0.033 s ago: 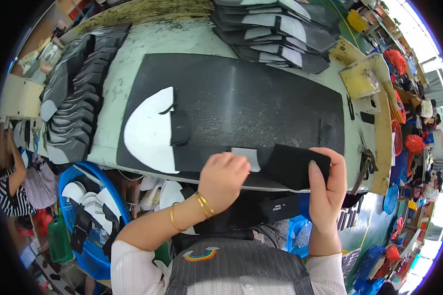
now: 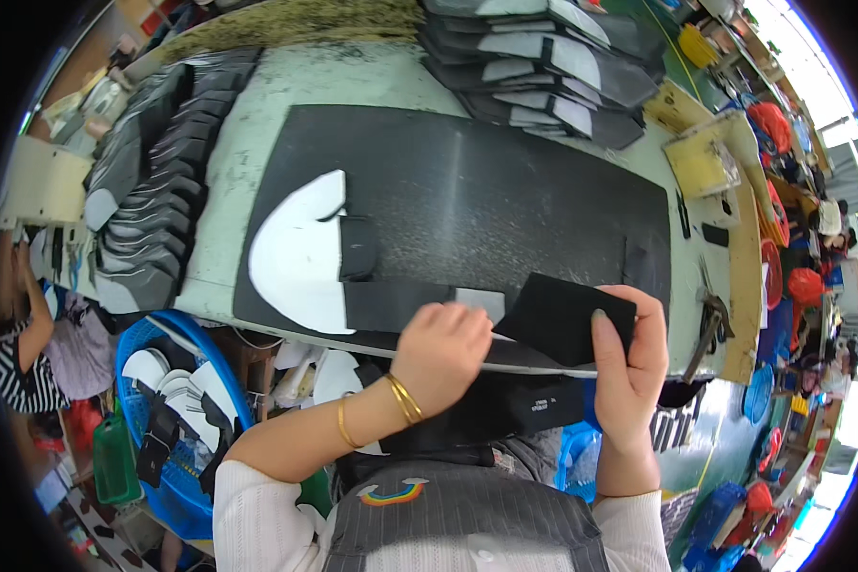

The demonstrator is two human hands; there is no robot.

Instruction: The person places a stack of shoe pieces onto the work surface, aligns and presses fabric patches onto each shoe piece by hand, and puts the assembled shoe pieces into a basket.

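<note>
My right hand (image 2: 632,357) pinches the right end of a black fabric-like piece (image 2: 564,322), its thumb on top and its fingers behind. The piece is tilted over the front edge of a dark board. My left hand (image 2: 442,351), fingers curled, is at a flat black strip (image 2: 398,306), next to a light grey patch (image 2: 480,304). Whatever its fingertips grip is hidden. The strip runs left to a white rounded panel (image 2: 298,255) with a small black tab (image 2: 357,247). Against my lap hangs more black material (image 2: 491,412) with small pale print.
The dark board (image 2: 505,205) covers much of the pale table. Stacked grey-and-white panels (image 2: 553,57) stand behind it, with another row (image 2: 153,191) at left. A hammer (image 2: 707,334) lies at right. A blue basket (image 2: 183,477) holds cut pieces; a person (image 2: 38,334) is far left.
The view has shifted slightly. My right hand and the black piece have moved a little left relative to the board, and my left hand slightly right. Both hands keep their closed shape.
</note>
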